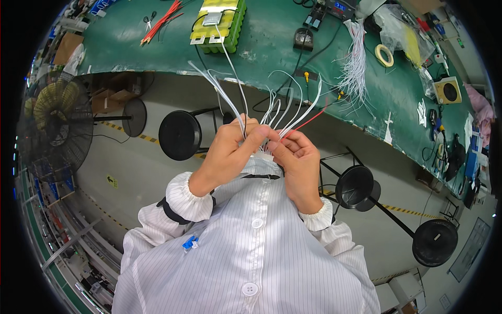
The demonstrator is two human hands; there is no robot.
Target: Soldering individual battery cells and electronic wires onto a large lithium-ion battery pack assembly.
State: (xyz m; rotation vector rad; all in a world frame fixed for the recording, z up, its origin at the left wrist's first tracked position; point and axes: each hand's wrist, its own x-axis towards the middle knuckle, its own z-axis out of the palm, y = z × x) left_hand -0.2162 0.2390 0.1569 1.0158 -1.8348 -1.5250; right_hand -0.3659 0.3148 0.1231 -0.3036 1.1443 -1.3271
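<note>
Both my hands are close together in front of my chest, gripping a bunch of thin white wires (271,108) that fan out toward the bench. My left hand (230,149) is closed on several white wires and a dark one, its thumb and forefinger pointing to the right. Beside it, my right hand (298,162) pinches more white wires, and a single red wire (312,117) sticks out past its fingers. The fingertips of the two hands nearly meet. Where the wires come together below the fingers is partly hidden.
Beyond my hands stands a green bench (157,49) with a yellow-green battery pack (228,39), red wires (163,22), scissors (149,21), a hanging white wire bundle (355,65) and a tape roll (384,55). Black stools (180,135) and a large fan (56,128) stand around.
</note>
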